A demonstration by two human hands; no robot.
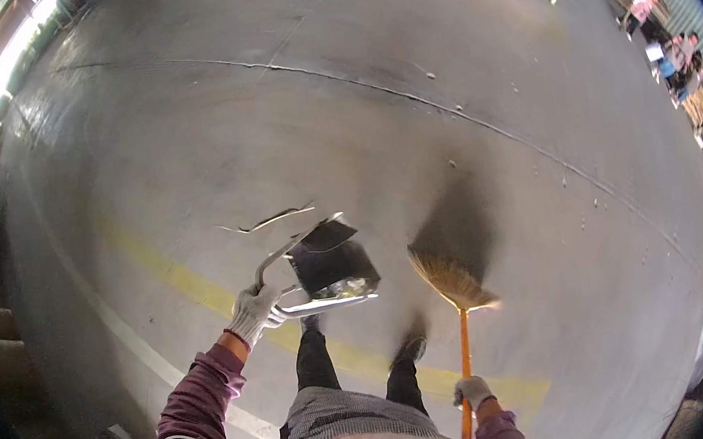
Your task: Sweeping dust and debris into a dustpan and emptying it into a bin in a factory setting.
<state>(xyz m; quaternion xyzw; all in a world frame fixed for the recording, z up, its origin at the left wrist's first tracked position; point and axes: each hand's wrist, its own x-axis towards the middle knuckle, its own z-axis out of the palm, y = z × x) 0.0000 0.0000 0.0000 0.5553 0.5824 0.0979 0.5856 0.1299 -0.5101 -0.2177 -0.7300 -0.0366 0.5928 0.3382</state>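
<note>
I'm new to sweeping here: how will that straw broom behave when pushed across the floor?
The broom head is a fanned bundle of straw, so it will likely flex and splay under pressure. Its thin orange stick looks stiff and probably light, since the right hand holds it alone.

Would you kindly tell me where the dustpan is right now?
In the head view the dustpan hangs centre-left, held by the gloved left hand, just left of the broom and above the yellow floor line.
</note>
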